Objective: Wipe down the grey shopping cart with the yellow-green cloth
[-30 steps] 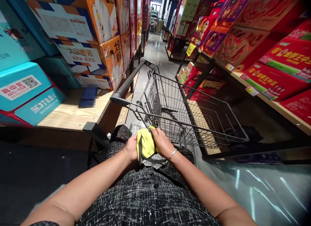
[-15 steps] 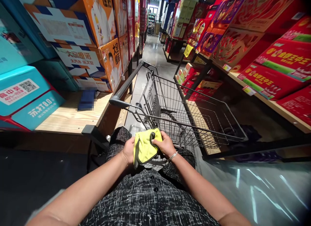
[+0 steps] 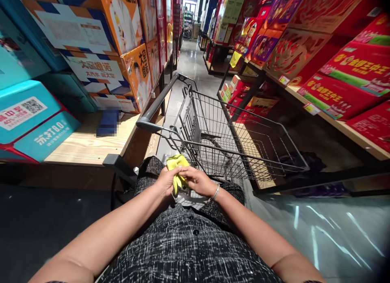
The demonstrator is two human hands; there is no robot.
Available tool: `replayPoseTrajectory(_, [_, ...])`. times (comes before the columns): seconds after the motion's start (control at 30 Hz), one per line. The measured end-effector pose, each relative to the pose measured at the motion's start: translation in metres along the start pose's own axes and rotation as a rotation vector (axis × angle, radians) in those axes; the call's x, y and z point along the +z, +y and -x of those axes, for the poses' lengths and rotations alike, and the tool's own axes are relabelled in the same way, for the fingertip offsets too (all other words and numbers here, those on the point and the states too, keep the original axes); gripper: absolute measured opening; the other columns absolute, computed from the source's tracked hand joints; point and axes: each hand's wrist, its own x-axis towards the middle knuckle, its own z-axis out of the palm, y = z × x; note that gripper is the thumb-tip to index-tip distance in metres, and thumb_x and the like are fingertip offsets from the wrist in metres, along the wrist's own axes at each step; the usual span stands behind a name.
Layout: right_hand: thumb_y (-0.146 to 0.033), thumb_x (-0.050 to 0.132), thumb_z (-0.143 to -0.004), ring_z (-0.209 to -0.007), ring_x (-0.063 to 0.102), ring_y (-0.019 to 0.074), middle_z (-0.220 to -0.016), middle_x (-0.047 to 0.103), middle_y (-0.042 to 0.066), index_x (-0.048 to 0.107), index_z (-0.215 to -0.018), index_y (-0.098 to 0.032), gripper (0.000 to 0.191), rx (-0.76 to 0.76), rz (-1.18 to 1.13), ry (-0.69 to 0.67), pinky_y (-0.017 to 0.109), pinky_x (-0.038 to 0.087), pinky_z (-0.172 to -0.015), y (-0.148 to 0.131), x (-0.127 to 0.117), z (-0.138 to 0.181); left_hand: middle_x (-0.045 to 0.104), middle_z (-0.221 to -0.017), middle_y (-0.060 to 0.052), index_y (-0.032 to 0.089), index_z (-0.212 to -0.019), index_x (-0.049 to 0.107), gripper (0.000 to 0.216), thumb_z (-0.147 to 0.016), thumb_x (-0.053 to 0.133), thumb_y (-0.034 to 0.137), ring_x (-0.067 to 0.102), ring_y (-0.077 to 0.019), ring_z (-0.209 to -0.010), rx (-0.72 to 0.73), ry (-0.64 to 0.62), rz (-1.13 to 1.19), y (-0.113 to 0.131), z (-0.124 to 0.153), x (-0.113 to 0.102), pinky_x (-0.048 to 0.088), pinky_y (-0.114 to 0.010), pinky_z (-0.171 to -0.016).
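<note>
A yellow cloth [image 3: 176, 160] with dark edging is bunched up above my lap. My left hand [image 3: 165, 180] is closed round its near left side, thumb on top. From the right, my right hand [image 3: 201, 182], with a bracelet at the wrist, has its fingers bent onto the cloth close to the left thumb; part of the fold is hidden beneath them. Just beyond both hands stands a grey wire shopping cart [image 3: 219, 152], its handle [image 3: 158, 104] toward the left shelf.
On the left, a wooden shelf [image 3: 88, 147] bears teal boxes [image 3: 36, 120], orange-and-white cartons [image 3: 94, 72] and a blurred dark blue item [image 3: 108, 122]. Red boxes [image 3: 329, 94] fill the right shelf. A grey-floored aisle [image 3: 191, 51] runs ahead between the shelves.
The cloth, spread between my hands before, is now folded smaller and lies further left. My right hand has moved left, its fingers now over the cloth beside the left thumb.
</note>
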Motion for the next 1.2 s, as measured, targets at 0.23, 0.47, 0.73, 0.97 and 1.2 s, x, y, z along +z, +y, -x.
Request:
replayPoseTrajectory(0.23, [-0.036, 0.072, -0.072, -0.100, 0.059, 0.0199, -0.116, 0.061, 0.008, 0.061, -0.118, -0.019, 0.050, 0.421, -0.233, 0.217, 0.035, 0.053, -0.086, 0.014, -0.006, -0.002, 0.074, -0.077, -0.010, 0.008, -0.097, 0.065, 0.033, -0.064, 0.067, 0.007, 0.072, -0.0229, -0.064, -0.094, -0.027, -0.025, 0.001, 0.000, 0.000, 0.062, -0.036, -0.065])
replayPoseTrajectory(0.47, [-0.027, 0.059, -0.078, -0.072, 0.059, 0.0151, -0.078, 0.067, -0.002, 0.069, -0.087, -0.022, 0.014, 0.629, 0.036, 0.294, 0.025, 0.046, -0.068, 0.011, 0.008, -0.002, 0.070, -0.068, -0.004, 0.012, -0.087, 0.063, 0.030, -0.062, 0.058, -0.003, 0.073, -0.0218, -0.071, -0.071, -0.023, -0.016, -0.014, 0.007, 0.004, 0.061, -0.034, -0.074])
replayPoseTrajectory(0.73, [-0.014, 0.048, -0.093, -0.116, 0.053, 0.0266, -0.137, 0.057, 0.014, 0.052, -0.142, -0.026, 0.051, 0.152, 0.558, 0.178, 0.041, 0.050, -0.092, -0.010, 0.035, -0.001, 0.075, -0.092, -0.008, 0.015, -0.094, 0.065, 0.014, -0.085, 0.073, 0.022, 0.072, -0.0238, -0.103, -0.126, -0.127, 0.219, -0.010, 0.012, 0.023, 0.058, -0.033, -0.092])
replayPoseTrajectory(0.97, [-0.024, 0.053, -0.087, -0.131, 0.051, 0.0233, -0.145, 0.050, 0.014, 0.050, -0.138, -0.024, 0.051, 0.133, -0.338, 0.186, 0.045, 0.049, -0.105, -0.005, 0.028, -0.005, 0.074, -0.085, -0.007, 0.015, -0.098, 0.064, 0.013, -0.090, 0.068, 0.025, 0.075, -0.0204, -0.085, -0.112, -0.070, 0.251, 0.008, 0.009, 0.002, 0.060, -0.033, -0.087])
replayPoseTrajectory(1.2, [-0.030, 0.058, -0.084, -0.094, 0.064, 0.0171, -0.106, 0.066, 0.005, 0.058, -0.120, -0.020, 0.037, 0.230, -0.451, 0.053, 0.031, 0.055, -0.082, -0.023, -0.007, -0.025, 0.074, -0.109, -0.006, 0.023, -0.127, 0.062, 0.053, -0.077, 0.077, 0.015, 0.071, -0.0242, -0.106, -0.041, -0.338, 0.148, 0.022, 0.029, 0.003, 0.053, -0.040, -0.101])
